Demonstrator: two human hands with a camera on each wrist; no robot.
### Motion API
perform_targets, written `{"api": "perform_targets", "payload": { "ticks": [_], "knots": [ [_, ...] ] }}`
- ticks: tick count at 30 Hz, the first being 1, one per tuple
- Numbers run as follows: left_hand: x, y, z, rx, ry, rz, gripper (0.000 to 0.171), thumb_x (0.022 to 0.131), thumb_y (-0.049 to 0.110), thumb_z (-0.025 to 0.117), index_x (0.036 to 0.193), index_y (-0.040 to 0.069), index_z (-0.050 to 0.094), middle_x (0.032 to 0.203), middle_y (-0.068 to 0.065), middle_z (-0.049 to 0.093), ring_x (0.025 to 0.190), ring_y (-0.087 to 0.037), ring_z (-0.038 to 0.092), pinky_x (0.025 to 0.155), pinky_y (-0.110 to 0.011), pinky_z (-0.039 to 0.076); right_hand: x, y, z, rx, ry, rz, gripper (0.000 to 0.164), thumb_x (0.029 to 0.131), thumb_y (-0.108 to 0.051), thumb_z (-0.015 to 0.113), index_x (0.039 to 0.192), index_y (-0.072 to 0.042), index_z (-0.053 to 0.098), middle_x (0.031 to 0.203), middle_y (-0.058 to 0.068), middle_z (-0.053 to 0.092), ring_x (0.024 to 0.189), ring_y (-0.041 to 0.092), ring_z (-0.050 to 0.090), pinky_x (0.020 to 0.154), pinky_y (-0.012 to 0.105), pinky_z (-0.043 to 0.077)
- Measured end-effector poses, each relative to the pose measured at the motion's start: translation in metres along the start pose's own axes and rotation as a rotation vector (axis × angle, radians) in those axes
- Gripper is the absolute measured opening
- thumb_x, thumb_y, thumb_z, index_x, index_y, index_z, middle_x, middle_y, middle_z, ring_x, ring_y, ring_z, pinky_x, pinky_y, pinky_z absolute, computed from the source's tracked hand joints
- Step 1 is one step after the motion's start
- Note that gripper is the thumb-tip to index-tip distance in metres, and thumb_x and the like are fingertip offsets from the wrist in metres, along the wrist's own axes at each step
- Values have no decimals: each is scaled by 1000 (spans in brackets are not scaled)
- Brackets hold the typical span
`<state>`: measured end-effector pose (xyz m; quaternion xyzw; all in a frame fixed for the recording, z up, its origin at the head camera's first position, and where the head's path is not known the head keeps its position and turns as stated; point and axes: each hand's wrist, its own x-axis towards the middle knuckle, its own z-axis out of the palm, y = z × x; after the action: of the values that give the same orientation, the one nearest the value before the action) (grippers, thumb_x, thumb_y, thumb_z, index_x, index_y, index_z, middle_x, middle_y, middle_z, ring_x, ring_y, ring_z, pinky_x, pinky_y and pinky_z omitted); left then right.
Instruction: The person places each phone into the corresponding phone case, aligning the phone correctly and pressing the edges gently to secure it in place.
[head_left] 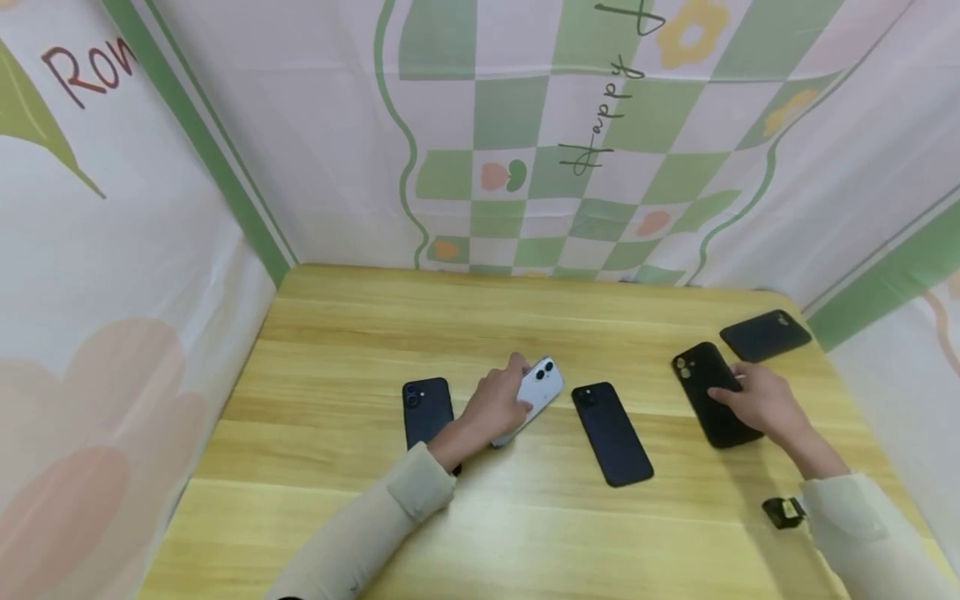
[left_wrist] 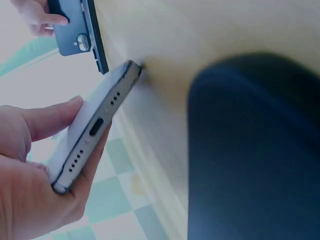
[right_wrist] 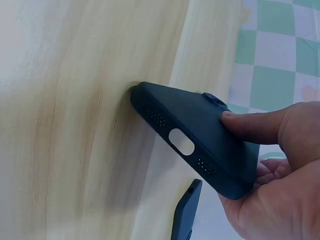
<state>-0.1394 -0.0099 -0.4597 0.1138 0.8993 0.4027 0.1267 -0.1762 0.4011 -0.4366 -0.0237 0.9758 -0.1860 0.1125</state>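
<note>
My left hand (head_left: pixel 493 406) grips a white phone (head_left: pixel 543 383) by its long edges, with the two-lens camera facing up. In the left wrist view the bottom edge of the phone, with its port (left_wrist: pixel 96 127) and speaker holes, is tilted against the table. At the right, my right hand (head_left: pixel 763 402) pinches a black phone case (head_left: pixel 705 387) between thumb and fingers. Light shows through the case's port cutout (right_wrist: pixel 181 142), and one long side is tilted up. Beside my left wrist lies a dark blue phone (head_left: pixel 427 408), partly hidden by the forearm.
A black phone (head_left: pixel 611 433) lies between the hands on the wooden table (head_left: pixel 337 333). Another dark flat phone or case (head_left: pixel 765 335) sits near the far right corner. A small black object (head_left: pixel 783 512) is beside the right sleeve. Printed cloth (head_left: pixel 337 167) surrounds the table.
</note>
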Motion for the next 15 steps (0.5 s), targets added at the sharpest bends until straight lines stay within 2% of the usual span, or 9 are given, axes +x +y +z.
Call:
{"api": "perform_targets", "payload": {
  "ticks": [2,4,6,8,9,11,15],
  "knots": [
    [0,-1,-2,-1,-14,-9,44,99,6,73,139,3,55,119,-20,72,99,-31,72,75,-36,61,0,-1,1,6,6,-11,45,102,-23,70,119,17,57,120,50,59,109,65,58,78,64,55],
    [0,-2,-4,-3,-29,-18,42,100,8,73,139,2,59,119,-19,73,99,-28,72,75,-34,60,0,-4,2,6,9,-20,41,102,-23,71,115,14,60,102,43,66,93,58,63,73,56,56],
    [1,-4,-6,-2,-34,-22,39,101,9,73,137,2,62,118,-17,73,97,-26,71,74,-32,60,0,-7,2,16,14,-26,34,102,-23,71,107,9,61,80,28,65,75,43,63,66,46,53],
    [1,-5,-8,-17,-29,-31,37,101,11,73,136,2,63,117,-16,74,94,-23,71,72,-31,59,0,-11,2,24,20,-33,29,102,-23,70,97,4,61,65,10,54,64,27,54,61,37,46],
    [1,-6,-9,-30,-22,-37,38,101,11,73,136,2,62,116,-16,74,93,-23,70,71,-30,58,-1,-13,2,30,22,-34,28,102,-23,70,92,1,59,62,2,47,61,21,48,60,34,41],
    [1,-7,-10,-69,3,-45,39,101,11,73,137,0,61,114,-18,73,89,-22,69,70,-30,58,-1,-18,1,41,38,-45,29,103,-23,69,86,-3,57,60,-2,41,58,16,43,58,31,38],
    [1,-7,-14,-167,62,-63,41,102,9,70,140,-3,57,112,-20,71,87,-23,67,71,-32,58,-3,-31,-4,52,65,-62,29,104,-24,67,85,-4,59,59,-3,38,55,15,40,57,29,36]
  ]
}}
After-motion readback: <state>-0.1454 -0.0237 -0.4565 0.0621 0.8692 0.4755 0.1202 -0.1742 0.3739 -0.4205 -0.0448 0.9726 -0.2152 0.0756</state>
